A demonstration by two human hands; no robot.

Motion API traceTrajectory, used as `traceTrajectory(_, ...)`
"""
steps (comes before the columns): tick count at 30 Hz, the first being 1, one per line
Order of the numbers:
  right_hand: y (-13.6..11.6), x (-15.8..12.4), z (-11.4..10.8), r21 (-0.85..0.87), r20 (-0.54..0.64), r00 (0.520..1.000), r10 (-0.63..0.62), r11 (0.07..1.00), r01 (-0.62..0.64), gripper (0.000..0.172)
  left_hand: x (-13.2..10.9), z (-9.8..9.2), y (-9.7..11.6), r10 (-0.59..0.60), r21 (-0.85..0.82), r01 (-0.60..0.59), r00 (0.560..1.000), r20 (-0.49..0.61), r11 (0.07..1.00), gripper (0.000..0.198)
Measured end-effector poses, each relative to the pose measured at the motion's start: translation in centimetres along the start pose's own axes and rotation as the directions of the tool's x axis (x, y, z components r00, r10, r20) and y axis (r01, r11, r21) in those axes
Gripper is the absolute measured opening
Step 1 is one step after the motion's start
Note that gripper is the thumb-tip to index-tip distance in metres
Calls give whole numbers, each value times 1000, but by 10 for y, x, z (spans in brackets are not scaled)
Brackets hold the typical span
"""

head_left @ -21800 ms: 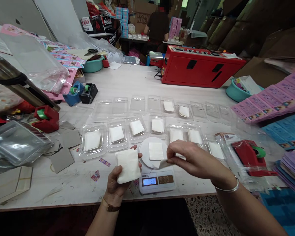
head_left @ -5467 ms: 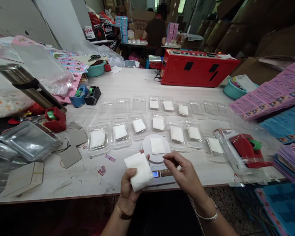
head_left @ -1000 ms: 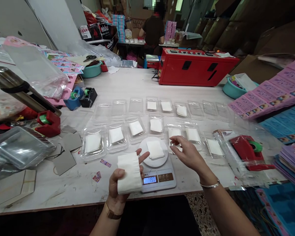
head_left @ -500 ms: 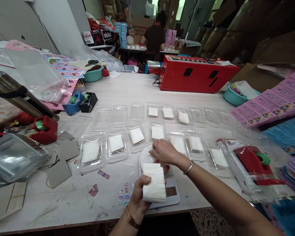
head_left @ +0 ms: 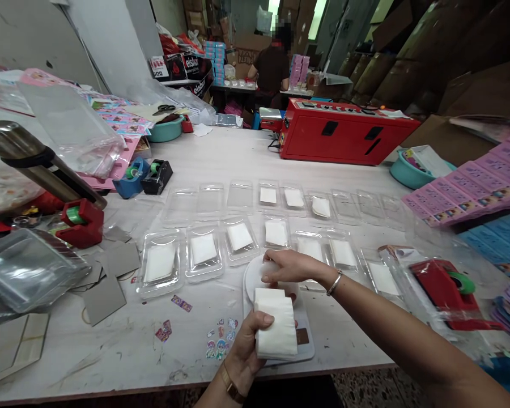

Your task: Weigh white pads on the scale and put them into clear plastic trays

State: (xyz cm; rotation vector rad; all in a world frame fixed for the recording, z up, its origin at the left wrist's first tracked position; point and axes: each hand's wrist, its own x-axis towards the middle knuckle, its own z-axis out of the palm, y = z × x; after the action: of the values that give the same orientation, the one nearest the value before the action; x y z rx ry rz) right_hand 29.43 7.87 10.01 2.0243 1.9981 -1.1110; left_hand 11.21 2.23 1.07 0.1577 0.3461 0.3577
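Note:
My left hand (head_left: 249, 340) is wrapped round a thick stack of soft white square sheets (head_left: 276, 326), its thumb on the front and fingers behind. My right hand (head_left: 289, 266) is bent over the round plate of a white scale (head_left: 255, 272), just beyond the stack. Its fingers are curled; anything white in them blends with the plate. Behind the hands lie two rows of clear plastic trays (head_left: 142, 277); several hold white sheets, such as the white squares (head_left: 276, 232) straight ahead of my right hand.
Stickers (head_left: 221, 340), grey cards (head_left: 104, 300) and tape dispensers (head_left: 83, 224) lie to the left, with a steel flask (head_left: 34, 156). A red machine (head_left: 344, 133) stands at the back. Pink cards (head_left: 471, 184) and another red tape dispenser (head_left: 437, 283) are on the right. A person (head_left: 272, 68) works beyond.
The view has shifted slightly. My left hand and the stack have moved a little to the right and down. My right hand's fingers have shifted over the scale plate.

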Motion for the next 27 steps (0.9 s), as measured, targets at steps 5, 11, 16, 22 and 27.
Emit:
traceTrajectory(5,0,7,-7,-38,68,997,-22,999,24,33,0,-1,-2,-12,17,12,1000,-4,1000,60)
traceTrajectory(11,-6,4,-2,-39,70,998,0,999,2,10,-1,3,-3,26,0,-26,1000,-6,1000,70)
traceTrajectory(16,5,3,-7,77,79,996,-42,996,35,3,-24,2,6,-12,-64,17,996,85,998,92)
traceTrajectory(22,22,46,-57,328,156,975,-161,939,103,19,-62,-6,32,138,-21,-136,978,159,990,94)
traceTrajectory(27,24,120,-118,401,78,982,-171,907,126,26,-67,-31,63,135,38,-138,989,64,990,70)
